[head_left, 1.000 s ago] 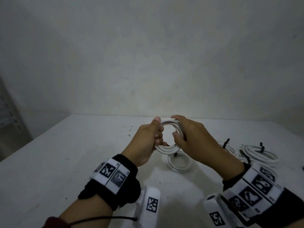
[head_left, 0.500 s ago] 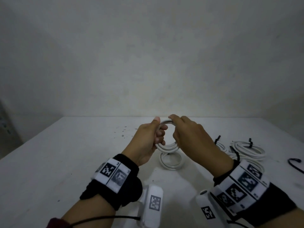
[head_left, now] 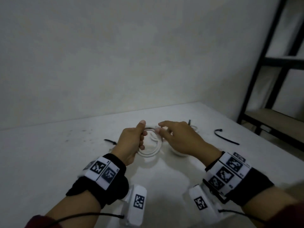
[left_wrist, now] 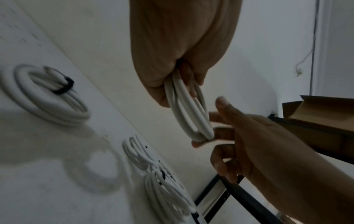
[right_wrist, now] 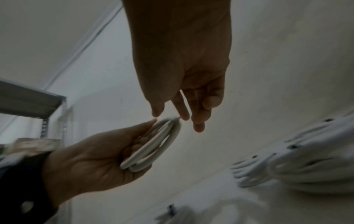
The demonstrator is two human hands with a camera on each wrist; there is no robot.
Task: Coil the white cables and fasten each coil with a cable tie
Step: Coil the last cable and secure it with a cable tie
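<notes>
Both forearms enter from the bottom of the head view, angled inward toward frame centre, each with a black wrist band carrying white marker tiles and a white camera block underneath. Left hand sits centre-left, thumb pointing up, fingers curled round the near side of the white cable coil, gripping it. Right hand sits centre-right, back of hand up, index extended toward the left thumb; in the right wrist view its fingertips touch the coil's top edge, fingers loosely straight, not wrapped.
</notes>
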